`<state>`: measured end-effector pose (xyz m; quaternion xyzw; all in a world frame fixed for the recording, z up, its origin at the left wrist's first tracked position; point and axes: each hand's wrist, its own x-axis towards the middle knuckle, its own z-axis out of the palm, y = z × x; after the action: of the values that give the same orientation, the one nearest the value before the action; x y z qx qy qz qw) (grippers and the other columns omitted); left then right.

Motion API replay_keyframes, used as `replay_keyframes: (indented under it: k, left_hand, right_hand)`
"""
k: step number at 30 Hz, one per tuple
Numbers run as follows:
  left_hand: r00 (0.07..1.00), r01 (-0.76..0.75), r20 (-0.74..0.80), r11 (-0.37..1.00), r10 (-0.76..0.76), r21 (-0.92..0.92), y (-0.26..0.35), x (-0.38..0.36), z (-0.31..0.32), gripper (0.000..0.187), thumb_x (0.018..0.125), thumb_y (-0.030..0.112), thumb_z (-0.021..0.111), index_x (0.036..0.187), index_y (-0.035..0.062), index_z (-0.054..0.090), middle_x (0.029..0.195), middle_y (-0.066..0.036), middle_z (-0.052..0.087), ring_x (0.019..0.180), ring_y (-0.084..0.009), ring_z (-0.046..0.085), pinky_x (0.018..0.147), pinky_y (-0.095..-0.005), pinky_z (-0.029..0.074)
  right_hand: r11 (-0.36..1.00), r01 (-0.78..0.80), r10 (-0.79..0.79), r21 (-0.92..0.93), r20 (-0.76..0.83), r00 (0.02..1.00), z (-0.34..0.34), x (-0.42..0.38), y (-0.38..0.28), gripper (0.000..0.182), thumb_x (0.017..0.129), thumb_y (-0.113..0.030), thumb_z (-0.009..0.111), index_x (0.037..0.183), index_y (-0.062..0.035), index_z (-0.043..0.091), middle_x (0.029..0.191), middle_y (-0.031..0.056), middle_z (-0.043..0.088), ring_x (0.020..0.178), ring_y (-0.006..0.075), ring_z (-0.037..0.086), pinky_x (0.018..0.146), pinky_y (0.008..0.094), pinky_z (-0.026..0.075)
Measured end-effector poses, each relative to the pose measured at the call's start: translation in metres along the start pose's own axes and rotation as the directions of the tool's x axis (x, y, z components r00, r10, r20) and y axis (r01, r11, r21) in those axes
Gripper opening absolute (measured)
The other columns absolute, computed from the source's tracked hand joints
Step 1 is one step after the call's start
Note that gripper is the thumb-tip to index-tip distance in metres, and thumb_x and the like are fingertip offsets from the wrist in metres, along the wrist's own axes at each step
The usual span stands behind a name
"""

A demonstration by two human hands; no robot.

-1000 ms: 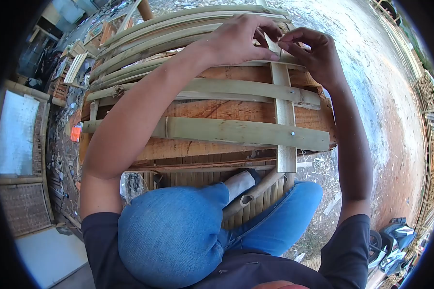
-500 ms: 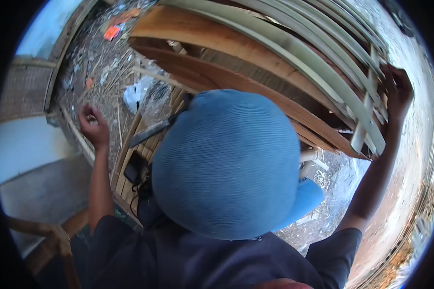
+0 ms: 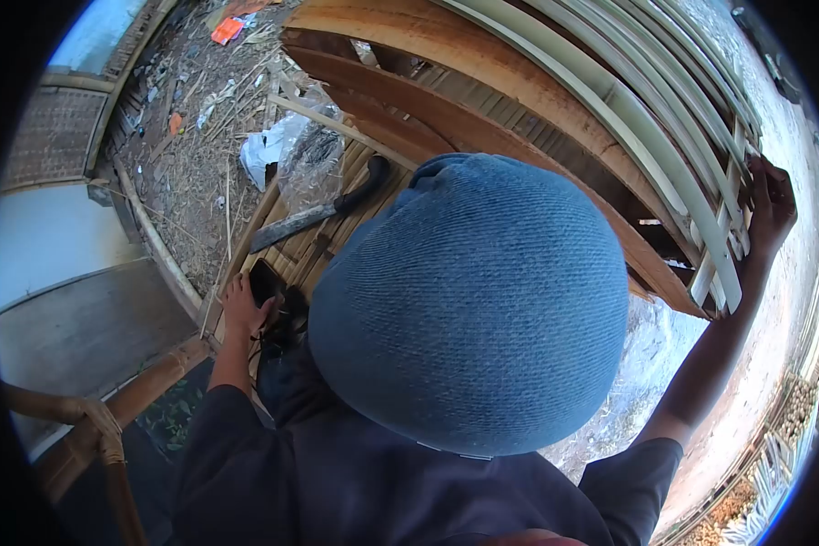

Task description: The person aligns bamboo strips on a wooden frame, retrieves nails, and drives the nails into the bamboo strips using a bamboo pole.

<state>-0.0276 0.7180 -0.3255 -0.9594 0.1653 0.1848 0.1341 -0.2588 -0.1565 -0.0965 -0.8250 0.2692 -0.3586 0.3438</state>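
My left hand (image 3: 239, 308) is at the edge of the slatted bamboo bench (image 3: 314, 259). Its fingers are spread beside a black, phone-like object (image 3: 264, 280), and it seems to touch that object. At the far right, my right hand (image 3: 773, 205) has its fingers curled against the ends of long pale bamboo strips (image 3: 646, 123). Whatever it pinches is hidden. The strips lie over a frame of curved brown wooden boards (image 3: 519, 86). A large knife (image 3: 305, 218) with a black curved handle rests on the bench. A blue knit cap (image 3: 473, 309) covers the middle of the view.
A clear plastic bag (image 3: 305, 159) lies beyond the knife, on ground littered with scraps. At lower left are bamboo poles (image 3: 82, 437) joined together. Along the left stands a pale wall panel (image 3: 59, 241). More cut strips (image 3: 783, 473) lie at lower right.
My left hand has come down from above the littered ground to the black object, and its curled fingers have spread. My right hand stays at the strip ends while the view shifts.
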Motion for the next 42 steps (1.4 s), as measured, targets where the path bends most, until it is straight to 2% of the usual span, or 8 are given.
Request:
replay_keyframes:
  k: [3, 5, 11, 13, 18, 28, 34, 42]
  left_hand:
    - [0.991, -0.086, 0.106, 0.996, 0.085, 0.006, -0.009, 0.012, 0.001, 0.094, 0.080, 0.050, 0.073, 0.148, -0.0014, 0.033, 0.141, -0.020, 0.044, 0.128, -0.0376, 0.046, 0.103, -0.0457, 0.043]
    - [0.987, -0.103, 0.134, 0.992, 0.093, 0.067, -0.004, 0.015, -0.011, 0.093, 0.080, 0.050, 0.073, 0.146, -0.0029, 0.035, 0.136, -0.019, 0.047, 0.123, -0.0373, 0.049, 0.099, -0.0437, 0.046]
    - [0.990, -0.082, 0.126, 0.992, 0.070, 0.091, 0.023, 0.017, -0.038, 0.092, 0.080, 0.052, 0.071, 0.144, -0.0044, 0.037, 0.130, -0.020, 0.052, 0.114, -0.0380, 0.055, 0.094, -0.0443, 0.049]
    - [0.986, -0.095, 0.143, 0.991, 0.081, 0.093, 0.019, 0.020, -0.034, 0.091, 0.080, 0.051, 0.072, 0.143, -0.0047, 0.037, 0.130, -0.020, 0.052, 0.113, -0.0380, 0.056, 0.094, -0.0443, 0.049]
    - [0.985, -0.145, 0.108, 0.984, 0.134, 0.103, 0.017, 0.023, -0.035, 0.091, 0.079, 0.054, 0.070, 0.142, -0.0041, 0.040, 0.130, -0.019, 0.054, 0.113, -0.0365, 0.057, 0.096, -0.0463, 0.045]
    - [0.987, -0.142, 0.087, 0.982, 0.132, 0.121, 0.018, 0.027, -0.037, 0.093, 0.078, 0.060, 0.070, 0.139, -0.0036, 0.041, 0.128, -0.018, 0.055, 0.115, -0.0343, 0.058, 0.100, -0.0490, 0.039]
    - [0.989, -0.116, 0.098, 0.991, 0.109, 0.069, 0.025, 0.022, -0.050, 0.099, 0.074, 0.061, 0.073, 0.140, -0.0050, 0.040, 0.130, -0.018, 0.053, 0.123, -0.0350, 0.053, 0.105, -0.0485, 0.037]
    - [0.996, -0.057, 0.071, 0.998, 0.059, -0.032, 0.013, 0.021, -0.035, 0.103, 0.071, 0.060, 0.077, 0.140, -0.0064, 0.038, 0.132, -0.020, 0.051, 0.126, -0.0371, 0.049, 0.107, -0.0461, 0.036]
  right_hand:
    - [0.999, -0.028, 0.027, -0.022, -0.028, 0.999, -0.001, 0.000, 0.000, 0.015, 0.092, -0.006, 0.071, 0.106, -0.0002, 0.070, 0.107, 0.0110, 0.073, 0.097, 0.0128, 0.069, 0.084, 0.0241, 0.053]
    - [0.997, 0.050, -0.049, 0.063, -0.016, 0.999, 0.004, -0.003, 0.003, 0.015, 0.092, -0.004, 0.070, 0.106, 0.0015, 0.070, 0.106, 0.0125, 0.073, 0.098, 0.0138, 0.069, 0.086, 0.0253, 0.054]
    - [0.999, 0.040, -0.040, 0.023, -0.013, 0.999, -0.001, 0.001, 0.006, 0.017, 0.092, -0.005, 0.070, 0.107, 0.0032, 0.069, 0.104, 0.0135, 0.073, 0.097, 0.0146, 0.069, 0.087, 0.0255, 0.054]
    - [0.999, 0.035, -0.035, -0.006, -0.008, 0.999, -0.003, 0.001, 0.006, 0.018, 0.092, -0.005, 0.071, 0.108, 0.0032, 0.069, 0.103, 0.0135, 0.073, 0.097, 0.0148, 0.069, 0.086, 0.0255, 0.054]
    - [0.999, 0.024, -0.026, -0.047, -0.057, 0.998, 0.001, -0.002, 0.000, 0.020, 0.093, -0.013, 0.072, 0.108, 0.0001, 0.071, 0.098, 0.0085, 0.075, 0.085, 0.0079, 0.068, 0.065, 0.0192, 0.048]
    - [0.998, 0.066, -0.066, -0.002, -0.061, 0.996, 0.002, -0.002, 0.004, 0.020, 0.093, -0.013, 0.071, 0.110, -0.0015, 0.072, 0.097, 0.0066, 0.075, 0.082, 0.0070, 0.067, 0.064, 0.0197, 0.048]
    - [0.992, -0.015, 0.014, -0.128, -0.003, 1.000, -0.016, 0.004, 0.022, 0.021, 0.097, -0.011, 0.066, 0.115, -0.0016, 0.069, 0.108, 0.0122, 0.074, 0.096, 0.0126, 0.069, 0.079, 0.0241, 0.052]
    - [0.996, 0.051, -0.052, -0.068, -0.011, 0.999, -0.013, 0.005, 0.019, 0.021, 0.094, -0.011, 0.069, 0.111, 0.0002, 0.071, 0.105, 0.0125, 0.074, 0.094, 0.0146, 0.070, 0.085, 0.0270, 0.054]
